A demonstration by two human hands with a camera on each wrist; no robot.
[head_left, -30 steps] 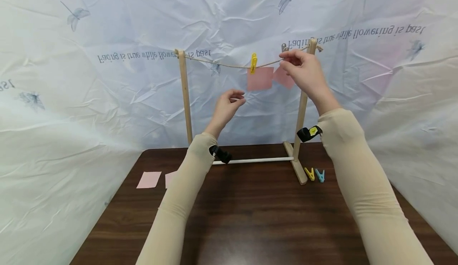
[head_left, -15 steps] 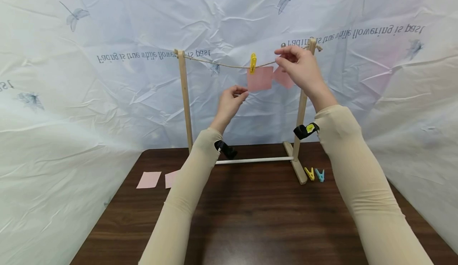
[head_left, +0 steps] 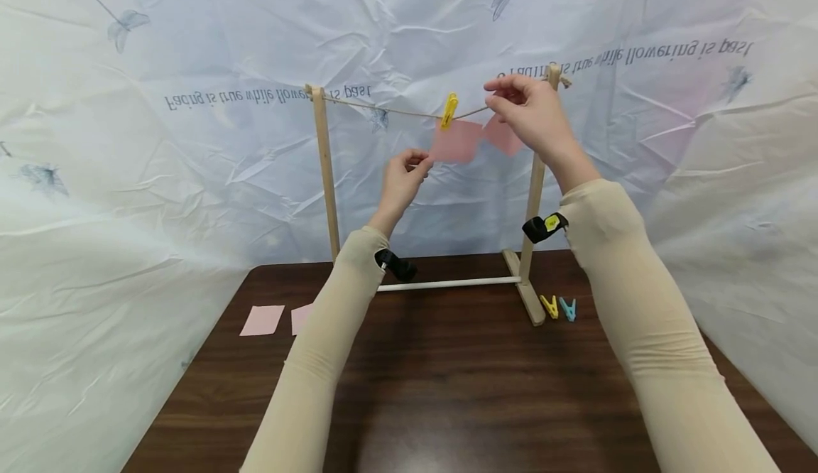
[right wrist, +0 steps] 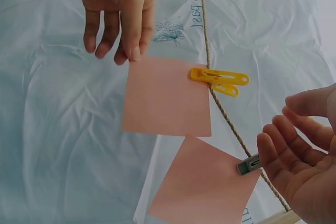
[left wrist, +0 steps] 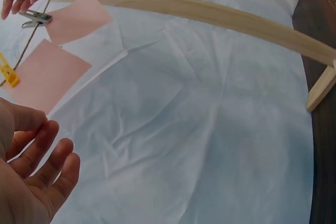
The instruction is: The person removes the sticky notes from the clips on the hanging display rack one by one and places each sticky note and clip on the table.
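Papers: 4 pink in view. 2 hang on 1 rope (right wrist: 205, 24), i.e. 1 paper (right wrist: 167, 98) w/ a yellow peg (right wrist: 218, 77) & 1 w/ a grey peg (right wrist: 248, 164); 2 lie on 1 tbl (head_left: 479, 402), 1 part-hidden by a sleeve (head_left: 319, 359), so can't rule out extras there. Pegs: 4 tot., incl. 1 yellow + 1 blue peg (head_left: 568, 309) on the tbl. Hands: 2, 1 left hand (head_left: 401, 178), 1 right hand (head_left: 537, 114). Sleeves: 2. Wooden posts (head_left: 324, 167): 2. White rod (head_left: 447, 285): 1. Wooden foot (head_left: 530, 304): 1 visible. Black wrist gadgets (head_left: 543, 228): 2.

In the upper frame we see a creased, pale sheet (head_left: 255, 25) printed with dragonflies (head_left: 128, 20) and inverted lettering (head_left: 661, 52); at lower centre, a glossy, dark wood-grain table (head_left: 460, 395).
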